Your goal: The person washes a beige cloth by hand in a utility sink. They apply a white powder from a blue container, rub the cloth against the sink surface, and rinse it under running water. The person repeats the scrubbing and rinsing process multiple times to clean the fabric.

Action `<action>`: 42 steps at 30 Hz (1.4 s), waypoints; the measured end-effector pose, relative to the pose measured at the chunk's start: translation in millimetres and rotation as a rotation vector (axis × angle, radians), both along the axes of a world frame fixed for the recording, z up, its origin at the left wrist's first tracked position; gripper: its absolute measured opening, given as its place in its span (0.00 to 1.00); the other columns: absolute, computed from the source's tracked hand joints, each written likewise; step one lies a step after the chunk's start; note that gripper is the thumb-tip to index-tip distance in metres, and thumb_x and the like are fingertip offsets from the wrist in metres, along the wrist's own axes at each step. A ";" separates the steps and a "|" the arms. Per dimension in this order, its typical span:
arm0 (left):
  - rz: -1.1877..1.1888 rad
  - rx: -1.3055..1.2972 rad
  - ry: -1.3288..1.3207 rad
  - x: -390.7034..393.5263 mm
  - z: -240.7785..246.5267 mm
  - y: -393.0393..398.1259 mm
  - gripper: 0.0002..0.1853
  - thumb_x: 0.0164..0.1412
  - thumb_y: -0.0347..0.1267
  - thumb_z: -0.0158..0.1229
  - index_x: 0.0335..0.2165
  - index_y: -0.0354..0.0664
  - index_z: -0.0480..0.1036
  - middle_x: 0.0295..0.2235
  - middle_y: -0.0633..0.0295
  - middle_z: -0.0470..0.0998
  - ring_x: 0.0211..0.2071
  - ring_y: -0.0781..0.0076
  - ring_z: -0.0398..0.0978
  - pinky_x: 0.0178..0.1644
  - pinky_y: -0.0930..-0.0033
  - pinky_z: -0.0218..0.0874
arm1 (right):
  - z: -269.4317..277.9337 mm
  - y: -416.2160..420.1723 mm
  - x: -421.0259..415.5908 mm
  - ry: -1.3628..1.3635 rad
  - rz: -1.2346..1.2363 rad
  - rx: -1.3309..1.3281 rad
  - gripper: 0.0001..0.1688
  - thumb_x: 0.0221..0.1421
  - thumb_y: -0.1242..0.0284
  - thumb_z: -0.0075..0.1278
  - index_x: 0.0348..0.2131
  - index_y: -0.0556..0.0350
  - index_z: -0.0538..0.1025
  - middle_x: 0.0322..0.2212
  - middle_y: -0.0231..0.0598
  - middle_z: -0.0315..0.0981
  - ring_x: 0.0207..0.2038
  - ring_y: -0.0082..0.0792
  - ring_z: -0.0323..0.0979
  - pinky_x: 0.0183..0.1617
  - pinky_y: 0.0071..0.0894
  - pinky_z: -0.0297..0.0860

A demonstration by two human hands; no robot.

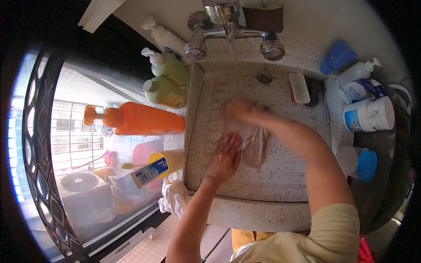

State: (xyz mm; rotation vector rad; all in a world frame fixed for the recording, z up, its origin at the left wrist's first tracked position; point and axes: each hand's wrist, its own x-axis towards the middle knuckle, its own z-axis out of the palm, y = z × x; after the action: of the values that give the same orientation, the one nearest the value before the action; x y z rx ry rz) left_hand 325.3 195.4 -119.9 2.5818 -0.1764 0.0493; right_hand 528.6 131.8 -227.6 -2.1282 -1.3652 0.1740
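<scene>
A wet, greyish-pink cloth [256,148] lies bunched on the ridged floor of a speckled stone sink [283,184]. My left hand [225,157] presses down on the cloth's left part, palm down with the fingers stretched forward. Above it, over the cloth's far end, my right hand [243,110] is blurred by motion; whether it grips anything is not clear. Water runs from the metal faucet [223,14] into the sink just beyond my right hand.
Along the left rim stand an orange pump bottle [148,119], green bottles [166,92] and a yellow cup [176,161] holding a toothbrush and toothpaste tube. A white soap dish [299,88] sits near the drain [264,78]. White tubs [370,114] and a blue-lidded jar [358,164] line the right.
</scene>
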 end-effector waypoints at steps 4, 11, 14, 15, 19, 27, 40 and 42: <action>-0.023 0.080 -0.011 4.9 -1.1 0.1 0.22 0.57 0.30 0.45 0.51 0.37 0.62 0.54 0.51 0.62 0.57 0.54 0.55 0.61 0.55 0.46 | -13.9 8.2 62.0 0.055 -0.303 -0.163 0.16 0.52 0.66 0.44 0.20 0.58 0.74 0.26 0.46 0.74 0.30 0.42 0.72 0.43 0.44 0.65; -0.003 0.051 -0.027 -0.9 -2.6 0.7 0.22 0.54 0.29 0.48 0.49 0.35 0.64 0.51 0.49 0.64 0.55 0.53 0.59 0.59 0.55 0.48 | 24.5 -5.2 -7.0 0.209 -0.136 -0.263 0.13 0.51 0.67 0.44 0.24 0.54 0.77 0.26 0.44 0.75 0.30 0.38 0.73 0.41 0.39 0.68; -0.013 0.050 -0.071 6.0 -1.1 -1.9 0.22 0.53 0.28 0.49 0.48 0.35 0.65 0.51 0.49 0.65 0.55 0.52 0.59 0.59 0.54 0.49 | 75.3 -12.6 45.4 0.104 -0.128 -0.488 0.13 0.51 0.68 0.44 0.25 0.54 0.78 0.25 0.43 0.75 0.32 0.38 0.73 0.41 0.40 0.68; -0.021 0.056 -0.075 6.4 -0.8 0.5 0.21 0.53 0.28 0.49 0.48 0.35 0.65 0.50 0.48 0.65 0.55 0.52 0.59 0.59 0.54 0.49 | 92.6 -14.2 59.2 0.100 -0.161 -0.524 0.13 0.51 0.68 0.43 0.25 0.55 0.78 0.25 0.43 0.75 0.33 0.38 0.73 0.41 0.40 0.68; 0.022 0.036 0.031 7.2 -0.3 -2.4 0.21 0.53 0.28 0.48 0.48 0.35 0.65 0.50 0.49 0.66 0.54 0.53 0.61 0.59 0.54 0.50 | 55.9 -1.6 -20.8 -0.010 -0.217 -0.260 0.13 0.50 0.70 0.43 0.26 0.61 0.76 0.23 0.45 0.73 0.33 0.42 0.72 0.40 0.42 0.69; -0.018 0.036 -0.038 10.3 -6.8 1.1 0.22 0.57 0.29 0.46 0.51 0.35 0.63 0.51 0.49 0.65 0.56 0.51 0.58 0.60 0.55 0.48 | 58.5 -18.7 55.1 0.604 -0.157 -0.207 0.18 0.49 0.64 0.45 0.31 0.61 0.76 0.33 0.52 0.73 0.39 0.47 0.70 0.43 0.48 0.65; -0.030 0.079 -0.032 12.6 -1.6 -1.2 0.22 0.59 0.32 0.43 0.51 0.36 0.61 0.54 0.50 0.60 0.57 0.51 0.55 0.60 0.52 0.45 | 50.3 3.2 59.9 -0.357 -0.089 -0.523 0.07 0.46 0.76 0.47 0.28 0.61 0.72 0.35 0.49 0.71 0.36 0.46 0.70 0.36 0.45 0.67; -0.014 0.091 -0.012 11.0 -0.3 -1.6 0.22 0.59 0.33 0.43 0.51 0.37 0.61 0.55 0.51 0.59 0.57 0.52 0.54 0.60 0.52 0.45 | 62.9 -1.9 52.5 -0.408 -0.257 -0.419 0.10 0.46 0.76 0.46 0.30 0.64 0.72 0.38 0.51 0.69 0.38 0.48 0.68 0.38 0.46 0.66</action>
State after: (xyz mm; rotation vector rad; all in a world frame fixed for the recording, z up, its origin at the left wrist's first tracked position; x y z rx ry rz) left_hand 336.4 193.8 -120.2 2.6712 -0.2061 0.0522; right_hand 581.1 129.9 -164.7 -2.7860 -1.3413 -0.0948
